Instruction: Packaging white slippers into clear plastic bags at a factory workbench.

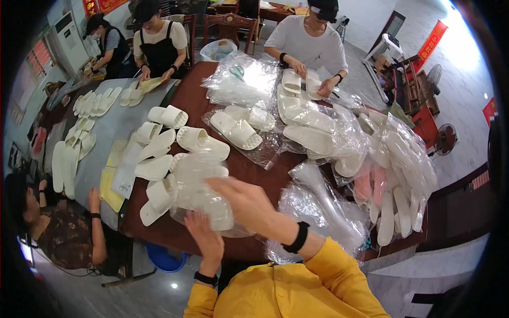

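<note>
In front of me on the dark red-brown table lies a pair of off-white slippers in a clear plastic bag [218, 214], partly smeared by motion. My left hand [204, 231] rests at the bag's near left edge, fingers stretched out against it. My right hand [245, 204] reaches across the bag's right side with its fingers extended and slightly blurred; its thumb is hidden. Just left of the bag sits a loose off-white slipper [157, 201]. More unbagged slippers [159, 143] lie beyond it, and a bagged pair [236, 130] is farther off.
A pile of bagged slippers [395, 169] covers the table's right side, beside empty clear bags [318, 209]. Flat bags [246, 79] lie at the back. Across the table a person [310, 42] handles slippers. Others work at a grey table [101, 159] on the left. A blue basin [165, 258] stands below.
</note>
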### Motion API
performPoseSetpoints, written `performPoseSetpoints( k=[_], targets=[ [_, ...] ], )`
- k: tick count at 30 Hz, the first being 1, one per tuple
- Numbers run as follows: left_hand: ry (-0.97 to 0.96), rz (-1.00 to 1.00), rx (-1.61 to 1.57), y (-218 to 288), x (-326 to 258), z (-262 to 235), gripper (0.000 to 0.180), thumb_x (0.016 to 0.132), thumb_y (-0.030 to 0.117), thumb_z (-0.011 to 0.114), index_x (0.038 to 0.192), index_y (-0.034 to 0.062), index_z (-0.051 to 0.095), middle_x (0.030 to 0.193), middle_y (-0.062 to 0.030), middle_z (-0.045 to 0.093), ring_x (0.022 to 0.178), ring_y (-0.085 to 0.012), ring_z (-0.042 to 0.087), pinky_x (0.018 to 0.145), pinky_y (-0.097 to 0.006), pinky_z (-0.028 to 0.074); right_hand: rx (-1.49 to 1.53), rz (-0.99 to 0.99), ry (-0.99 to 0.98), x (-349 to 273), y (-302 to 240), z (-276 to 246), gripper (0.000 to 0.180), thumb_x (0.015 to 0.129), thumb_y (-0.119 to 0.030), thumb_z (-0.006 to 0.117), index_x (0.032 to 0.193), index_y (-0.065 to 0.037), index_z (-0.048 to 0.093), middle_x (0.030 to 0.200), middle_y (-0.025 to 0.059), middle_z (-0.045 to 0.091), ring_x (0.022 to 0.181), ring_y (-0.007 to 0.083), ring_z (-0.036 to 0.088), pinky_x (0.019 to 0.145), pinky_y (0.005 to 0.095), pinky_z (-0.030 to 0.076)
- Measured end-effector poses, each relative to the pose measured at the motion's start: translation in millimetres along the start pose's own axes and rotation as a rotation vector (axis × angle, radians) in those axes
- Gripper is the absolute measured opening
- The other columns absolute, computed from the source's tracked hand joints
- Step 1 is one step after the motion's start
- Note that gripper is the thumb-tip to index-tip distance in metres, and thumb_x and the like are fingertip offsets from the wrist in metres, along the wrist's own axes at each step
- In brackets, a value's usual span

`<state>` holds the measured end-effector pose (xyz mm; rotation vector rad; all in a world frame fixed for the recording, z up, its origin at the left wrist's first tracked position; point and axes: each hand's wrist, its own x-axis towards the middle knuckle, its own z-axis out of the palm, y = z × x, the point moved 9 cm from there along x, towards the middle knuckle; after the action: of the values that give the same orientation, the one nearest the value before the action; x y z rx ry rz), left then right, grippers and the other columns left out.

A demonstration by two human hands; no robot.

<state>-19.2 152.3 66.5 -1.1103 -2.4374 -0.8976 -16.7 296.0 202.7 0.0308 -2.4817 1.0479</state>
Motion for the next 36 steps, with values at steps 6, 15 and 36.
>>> performPoseSetpoints(
  k=[6, 15, 36],
  targets=[
    [0.151, -0.083, -0.048, -39.3, 10.0, -41.1, 0.074, 0.083, 0.014, 0.061, 0.146, 0.0, 0.024, 0.152, -0.0237, 0.024, 0.142, -0.0438, 0.019, 0.116, -0.054, 0.014, 0.19, -0.728, 0.122, 68.3, -197.7, -4.8, 0.034, 0.079, -0.015, 0.057, 0.109, 0.0, 0.059, 0.091, 0.0092, 0.055, 0.081, 0.0251, 0.058, 0.066, 0.0363, 0.049],
    [0.334, -0.279, -0.128, -95.2, 45.5, -23.4, 0.099, 0.077, 0.027, 0.076, 0.147, -0.0067, 0.015, 0.153, -0.0313, 0.014, 0.143, -0.0453, 0.009, 0.115, -0.054, 0.011, 0.745, -0.459, 0.345, 98.6, -113.4, -104.8, 0.057, 0.081, 0.017, 0.041, 0.133, -0.003, 0.053, 0.132, 0.0171, 0.056, 0.109, 0.0263, 0.063, 0.086, 0.0332, 0.055],
    [-0.094, 0.012, 0.069, -110.5, 133.5, 44.6, 0.053, 0.082, 0.003, 0.058, 0.134, 0.008, 0.047, 0.139, -0.0192, 0.041, 0.126, -0.037, 0.042, 0.104, -0.045, 0.035, 0.552, 0.732, 1.051, -371.5, 70.7, -233.8, 0.056, 0.091, 0.0, 0.05, 0.145, -0.001, 0.037, 0.146, 0.0079, 0.043, 0.099, 0.0075, 0.055, 0.084, 0.0211, 0.044]
  ],
)
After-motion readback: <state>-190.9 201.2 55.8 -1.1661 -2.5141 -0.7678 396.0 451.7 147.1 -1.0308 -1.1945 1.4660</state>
